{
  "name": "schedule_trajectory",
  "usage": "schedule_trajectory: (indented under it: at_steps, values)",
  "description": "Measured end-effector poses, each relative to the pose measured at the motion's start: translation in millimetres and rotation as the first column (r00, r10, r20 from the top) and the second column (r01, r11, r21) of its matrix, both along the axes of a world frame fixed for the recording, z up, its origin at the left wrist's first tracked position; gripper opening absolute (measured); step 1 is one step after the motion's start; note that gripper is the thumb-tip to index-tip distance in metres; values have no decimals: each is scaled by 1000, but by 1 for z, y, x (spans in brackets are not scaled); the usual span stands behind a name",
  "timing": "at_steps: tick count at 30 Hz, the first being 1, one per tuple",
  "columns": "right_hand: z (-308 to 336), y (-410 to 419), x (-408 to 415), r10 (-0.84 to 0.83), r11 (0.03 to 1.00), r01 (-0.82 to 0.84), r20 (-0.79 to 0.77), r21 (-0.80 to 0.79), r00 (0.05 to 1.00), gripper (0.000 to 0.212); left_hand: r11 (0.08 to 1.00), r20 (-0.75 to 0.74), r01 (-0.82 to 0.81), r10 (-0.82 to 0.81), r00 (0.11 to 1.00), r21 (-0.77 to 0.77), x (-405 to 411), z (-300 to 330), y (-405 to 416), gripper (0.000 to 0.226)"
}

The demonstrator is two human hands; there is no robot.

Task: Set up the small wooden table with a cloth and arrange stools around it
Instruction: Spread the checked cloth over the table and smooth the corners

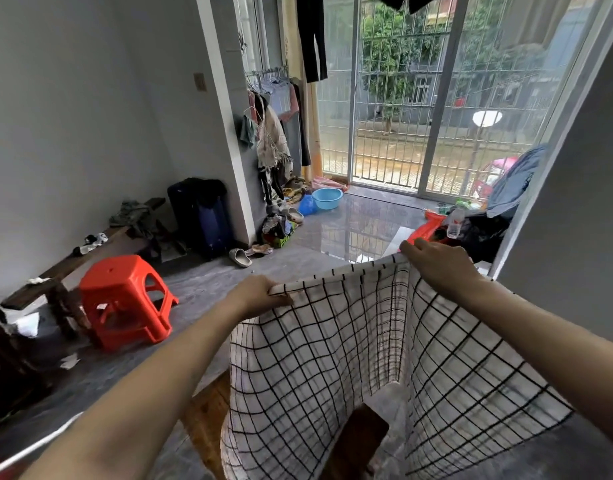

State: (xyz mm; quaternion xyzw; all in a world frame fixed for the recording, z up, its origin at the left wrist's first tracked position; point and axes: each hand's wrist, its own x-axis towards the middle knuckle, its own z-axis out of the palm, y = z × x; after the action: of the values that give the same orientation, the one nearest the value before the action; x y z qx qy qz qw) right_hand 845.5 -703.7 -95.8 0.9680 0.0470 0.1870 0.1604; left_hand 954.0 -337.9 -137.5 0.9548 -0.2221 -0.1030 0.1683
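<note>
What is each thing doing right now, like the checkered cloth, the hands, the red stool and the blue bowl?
Checkered cloth: held up in the air by its top edge, hanging down, not spread yet.
Left hand: gripping the cloth's top edge.
Right hand: gripping the cloth's top edge.
Wooden table: below the cloth, mostly hidden, not covered yet.
Red stool: upright on the floor, off to the left.
Blue basin: upright on the floor near the glass door.

the white cloth (332, 358) with black checks hangs spread by its top edge from both grips, sagging and folded between them. below it the small wooden bench (208, 414) shows partly. a red plastic stool (125, 299) stands upright, well left of the left grip.
</note>
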Motion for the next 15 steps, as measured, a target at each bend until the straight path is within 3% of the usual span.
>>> schedule_trajectory:
  at_steps: [3, 6, 11, 13, 15]
  values:
    - [1, -12, -1, -82, 996, 81, 27, 49, 996, 23, 997, 110, 14, -23, 994, 78, -4, 8, 0, 56]
    - [6, -21, -4, -145, 989, 146, -51, 7, 988, 25, 988, 241, 118, -140, 960, 104, -7, 17, 3, 57]
    - [8, -37, -14, -165, 985, 161, -58, -66, 985, 34, 921, 129, 244, -293, 947, 303, 11, 20, 29, 43]
    - [8, -44, -18, -130, 987, 120, -99, -104, 986, 39, 947, 93, 240, -264, 960, 211, 15, 21, 38, 55]
    - [6, -49, -21, 23, 995, -30, -83, -90, 996, 43, 967, 110, 200, -219, 970, 161, 15, 25, 45, 68]
